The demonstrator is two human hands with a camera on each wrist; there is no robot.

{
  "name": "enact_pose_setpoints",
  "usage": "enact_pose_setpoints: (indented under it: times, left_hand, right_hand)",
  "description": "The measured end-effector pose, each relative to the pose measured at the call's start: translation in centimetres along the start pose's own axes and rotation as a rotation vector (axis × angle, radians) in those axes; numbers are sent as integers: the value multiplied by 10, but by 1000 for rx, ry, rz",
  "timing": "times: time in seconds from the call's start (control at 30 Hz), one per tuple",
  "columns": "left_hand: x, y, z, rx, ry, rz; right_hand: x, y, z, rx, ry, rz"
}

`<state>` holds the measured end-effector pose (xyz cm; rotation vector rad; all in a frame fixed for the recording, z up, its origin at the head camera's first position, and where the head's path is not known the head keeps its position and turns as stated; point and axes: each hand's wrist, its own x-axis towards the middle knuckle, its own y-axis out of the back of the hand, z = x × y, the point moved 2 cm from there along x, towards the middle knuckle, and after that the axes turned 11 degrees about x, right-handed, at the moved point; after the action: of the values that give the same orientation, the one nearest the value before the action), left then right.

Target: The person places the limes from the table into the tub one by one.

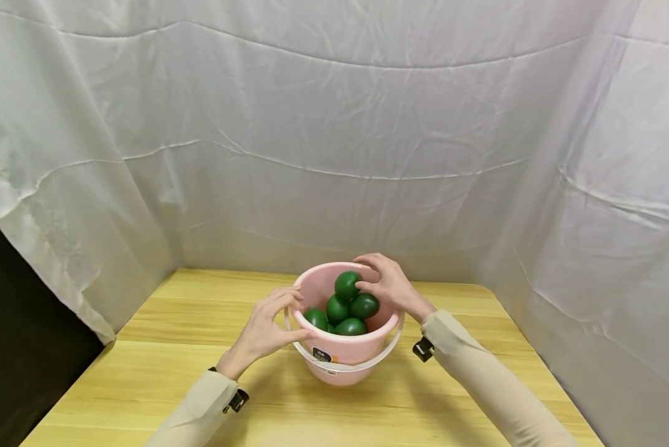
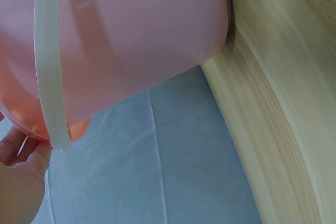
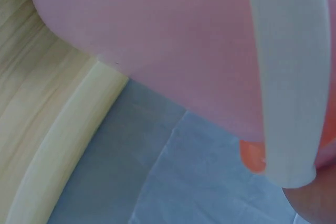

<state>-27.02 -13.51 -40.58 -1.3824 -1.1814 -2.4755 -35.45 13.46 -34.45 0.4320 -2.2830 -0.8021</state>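
A pink bucket (image 1: 348,354) with a white handle (image 1: 350,367) stands on the table. Several dark green avocados (image 1: 338,309) lie heaped inside. At the left rim, my left hand (image 1: 264,326) holds the bucket, its thumb at the front edge and its fingers farther back. In the left wrist view, fingertips (image 2: 41,153) touch the rim beside the handle's end. Over the right rim reaches my right hand (image 1: 391,284), fingers spread from the thumb, whose tip meets the uppermost avocado (image 1: 347,285). The right wrist view shows mostly the bucket's side (image 3: 157,40), with the fingers hidden.
The light wooden table (image 1: 200,329) extends around the bucket. Pale grey cloth (image 1: 334,124) hangs behind and along both sides. A dark area (image 1: 27,335) lies beyond the table's left edge. The bucket's handle hangs down over its front.
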Motion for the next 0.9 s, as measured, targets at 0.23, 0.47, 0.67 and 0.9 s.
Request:
enact_pose_setpoints:
  times: [0.23,0.47,0.67,0.9]
  left_hand:
    - [1,0,1,-9,-5,5]
    - [2,1,1,-11,-3,2]
    - [2,1,1,-5,-14,7]
    - [1,2,0,4,-4,-16]
  right_hand:
    - [-3,4,-1,5,-51,14]
    - [-13,7,0,62,-72,58]
    - [-22,10,4,104,-77,119]
    - [-32,15,8,129,-66,156]
